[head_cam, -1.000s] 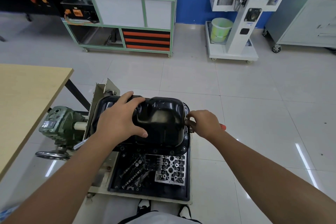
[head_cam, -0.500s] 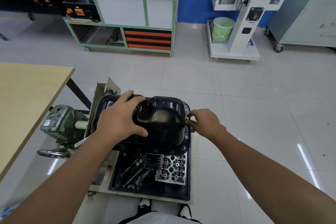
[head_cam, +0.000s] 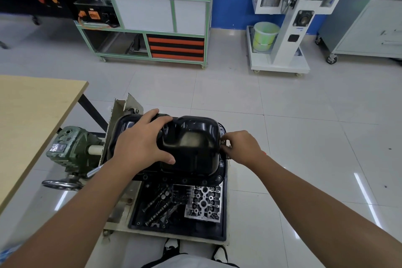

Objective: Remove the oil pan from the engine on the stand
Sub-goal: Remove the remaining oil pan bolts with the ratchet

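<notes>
Left hand (head_cam: pixel 141 143) lies spread over the top of the black oil pan (head_cam: pixel 191 143), fingers reaching across the far edge, thumb on the near slope. It presses and steadies; the fingers curve over the hump rather than clamp it. Right hand (head_cam: pixel 241 148) sits at the pan's right rim, fingertips pinched together on something small at the flange, likely a bolt. What is pinched is too small to make out. A bit of red shows behind the wrist; cannot tell what it is.

Pan is under both hands, still seated upside-up on the engine, which is carried by the stand (head_cam: pixel 121 115). Green gearbox (head_cam: pixel 69 148) and its handwheel (head_cam: pixel 62 184) are off to the left of the left hand. Below the hands, nearer the body, a black tray (head_cam: pixel 178 230) holds loose engine parts. Wooden table (head_cam: pixel 28 119) far left of the left arm.

Judgement: fastener stage, not the lift. The right hand appears to be working a rim bolt out by finger. Next move calls for clearing that bolt, checking the remaining flange holes, then a two-handed grip on opposite rims. Sealant may hold the pan, so expect to break it loose before lifting straight up.
</notes>
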A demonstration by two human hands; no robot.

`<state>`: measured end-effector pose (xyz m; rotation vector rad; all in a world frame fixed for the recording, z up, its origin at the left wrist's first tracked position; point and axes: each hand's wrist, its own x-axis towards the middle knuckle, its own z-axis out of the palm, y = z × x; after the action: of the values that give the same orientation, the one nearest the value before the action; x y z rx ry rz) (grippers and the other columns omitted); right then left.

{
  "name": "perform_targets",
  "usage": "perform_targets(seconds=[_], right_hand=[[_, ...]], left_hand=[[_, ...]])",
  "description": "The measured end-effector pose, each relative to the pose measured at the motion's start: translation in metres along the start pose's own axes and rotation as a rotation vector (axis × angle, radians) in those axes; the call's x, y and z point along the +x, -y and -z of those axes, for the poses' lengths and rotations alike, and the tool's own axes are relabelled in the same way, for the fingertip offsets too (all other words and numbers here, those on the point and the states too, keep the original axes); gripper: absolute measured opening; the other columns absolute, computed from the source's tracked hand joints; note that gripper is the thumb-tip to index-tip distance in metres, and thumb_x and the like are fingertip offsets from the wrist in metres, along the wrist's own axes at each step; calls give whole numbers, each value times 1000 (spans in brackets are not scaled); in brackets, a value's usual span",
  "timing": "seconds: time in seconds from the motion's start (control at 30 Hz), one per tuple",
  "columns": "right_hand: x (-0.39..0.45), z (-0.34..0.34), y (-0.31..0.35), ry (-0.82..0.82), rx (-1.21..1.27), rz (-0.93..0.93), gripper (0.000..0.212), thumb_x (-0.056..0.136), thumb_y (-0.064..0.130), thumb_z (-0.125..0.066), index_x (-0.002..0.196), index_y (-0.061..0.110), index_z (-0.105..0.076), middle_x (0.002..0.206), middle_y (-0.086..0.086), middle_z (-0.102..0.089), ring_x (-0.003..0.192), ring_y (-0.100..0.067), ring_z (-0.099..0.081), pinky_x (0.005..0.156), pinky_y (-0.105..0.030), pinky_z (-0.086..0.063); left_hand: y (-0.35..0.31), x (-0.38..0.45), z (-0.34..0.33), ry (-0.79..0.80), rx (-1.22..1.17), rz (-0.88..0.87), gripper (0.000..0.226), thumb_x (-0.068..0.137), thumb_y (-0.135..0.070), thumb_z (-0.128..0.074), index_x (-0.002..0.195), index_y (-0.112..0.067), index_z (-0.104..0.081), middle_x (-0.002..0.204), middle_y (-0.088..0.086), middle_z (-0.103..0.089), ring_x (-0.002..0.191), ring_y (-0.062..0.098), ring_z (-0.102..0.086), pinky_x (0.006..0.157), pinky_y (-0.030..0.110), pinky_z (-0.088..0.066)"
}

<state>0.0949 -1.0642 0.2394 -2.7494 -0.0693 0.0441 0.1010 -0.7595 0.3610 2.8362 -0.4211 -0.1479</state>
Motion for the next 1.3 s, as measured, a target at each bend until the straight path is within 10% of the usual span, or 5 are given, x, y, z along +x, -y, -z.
perform_targets(seconds=[0.57, 0.8, 1.1, 1.3], right_hand=[[-4, -12, -8, -32, 258, -137, 16, 88, 37, -80, 101, 30, -77, 60, 14, -57, 63, 0, -57, 59, -26, -40], [-7, -14, -9, -68, 176, 30, 16, 97, 18, -69, 108, 26, -79, 80, 0, -73, 78, -25, -62, 65, -31, -40], [-12, -21, -12, -143, 335, -145, 13, 89, 39, -80, 95, 28, -76, 53, 12, -53, 57, -4, -54, 57, -25, -40], [-12, -17, -8, -119, 223, 5, 18, 98, 22, -68, 112, 27, -79, 82, -1, -77, 80, -26, -67, 68, -33, -50]], left_hand=[[4, 1, -3, 2, 14, 1, 125, 40, -73, -89, 148, -55, -30, 166, -22, -18, 132, 26, -55, 82, 41, -52], [5, 2, -3, -2, 18, -7, 124, 39, -73, -89, 147, -56, -30, 165, -23, -18, 132, 25, -55, 77, 40, -51], [4, 2, -3, -10, 26, -16, 123, 39, -73, -89, 146, -56, -30, 165, -23, -19, 134, 24, -53, 79, 40, -50], [4, 2, -3, -13, 15, -20, 123, 39, -73, -89, 146, -55, -31, 165, -23, -19, 134, 23, -53, 83, 41, -53]])
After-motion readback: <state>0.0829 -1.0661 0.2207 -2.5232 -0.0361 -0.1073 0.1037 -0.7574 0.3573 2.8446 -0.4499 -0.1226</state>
